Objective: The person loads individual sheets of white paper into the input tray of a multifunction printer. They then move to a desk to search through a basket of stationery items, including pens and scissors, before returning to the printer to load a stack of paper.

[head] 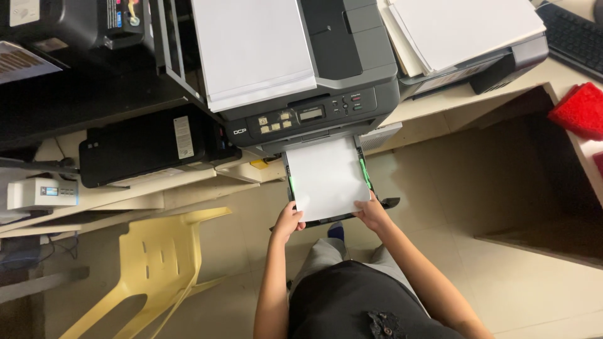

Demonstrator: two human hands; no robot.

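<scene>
White paper stack [326, 177] in the tray, plain, no print. Tray [377, 204] black, with bright green guides [363, 173] along both sides. Printer [326, 94] above it dark grey, lid panel white, control strip with small pale yellow buttons and a grey screen. Second printer [151, 147] to my left is black with a white label. Chair [160, 263] pale yellow plastic. Floor tiles [440, 188] cream. My trousers [326, 254] grey, my top [352, 301] black. Red cloth [581, 110] at far right on the cream counter. Keyboard [575, 34] black. Small box [41, 193] at far left is white with a blue mark.
</scene>
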